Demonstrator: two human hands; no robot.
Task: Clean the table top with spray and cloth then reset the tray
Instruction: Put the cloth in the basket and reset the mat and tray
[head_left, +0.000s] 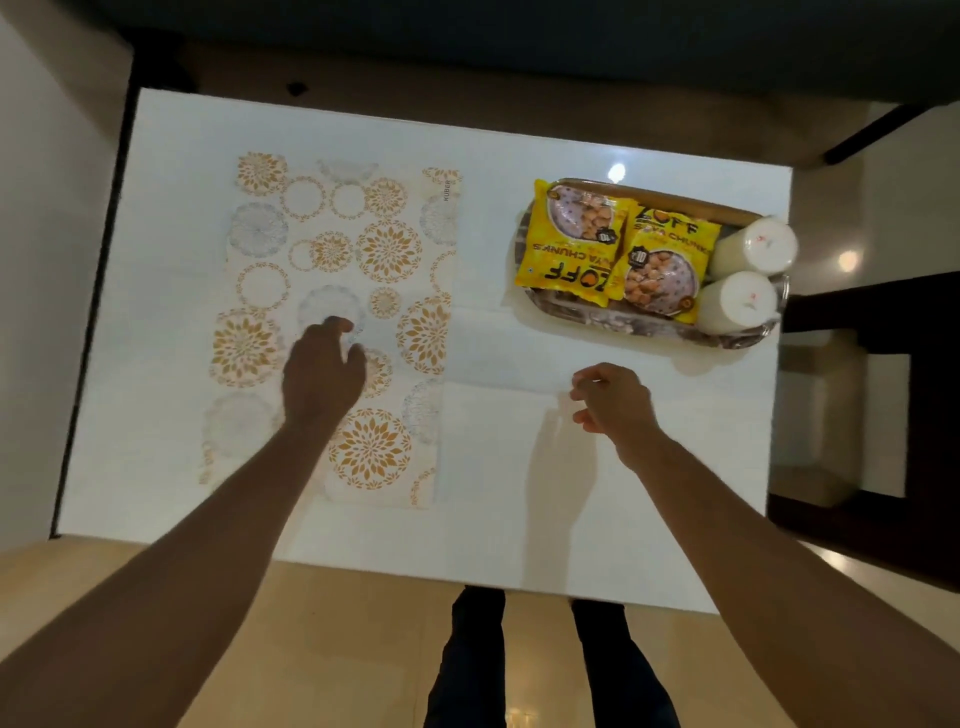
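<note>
I'm looking down on a glossy white table top (519, 493) with ceiling lights mirrored in it near the far right corner; tan floor tiles (337, 649) show below its near edge, a dark chair (883, 405) stands off the right side, and my own dark trouser legs (467, 665) show under the near edge. The patterned cloth (332, 312), white with orange and grey floral rings, lies flat on the left half, its long axis running from the near edge toward the far edge, leaning slightly right at the far end. My left hand (322, 374) rests on the cloth near its middle, fingers curled down onto the fabric; whether it pinches the cloth I cannot tell. My right hand (608, 400) hovers over bare table right of the cloth, fingers loosely curled and holding nothing. The oval tray (571, 304) sits at the far right, long axis running left to right. On it lie two yellow snack packets (571, 244), overlapping, printed in opposite directions. Two white bottles (748, 270) stand side by side at the tray's right end, touching the packets. No spray bottle is visible to me.
</note>
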